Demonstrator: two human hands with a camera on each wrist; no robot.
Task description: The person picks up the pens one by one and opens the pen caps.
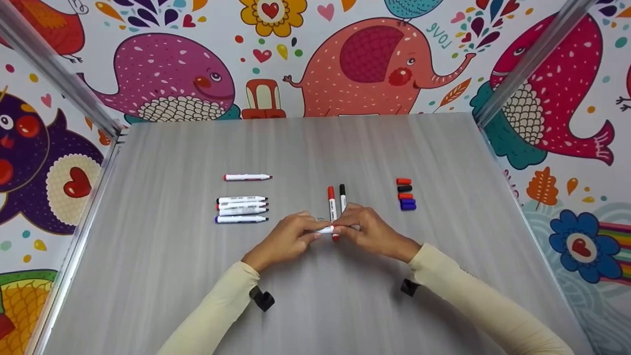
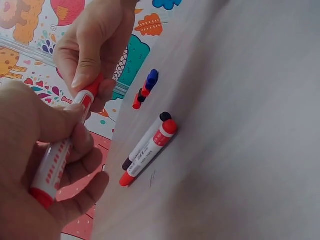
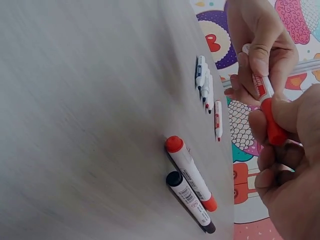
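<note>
Over the middle of the table, my left hand [image 1: 291, 235] grips the white barrel of a red marker [image 2: 59, 162]. My right hand [image 1: 369, 230] pinches the red cap [image 3: 274, 122] at that marker's other end. The cap sits on the barrel in both wrist views. Just beyond and below the hands lie a thick red capped marker [image 3: 191, 172] and a thinner black capped marker [image 3: 191, 201], side by side on the table. Fingers partly cover these two in the head view.
On the left of the table [image 1: 172, 271] lie several uncapped markers [image 1: 242, 211] in a stacked row, with a single uncapped red marker [image 1: 247, 177] beyond them. Loose red, black and blue caps [image 1: 405, 189] form a column on the right. Patterned walls and metal posts border the table.
</note>
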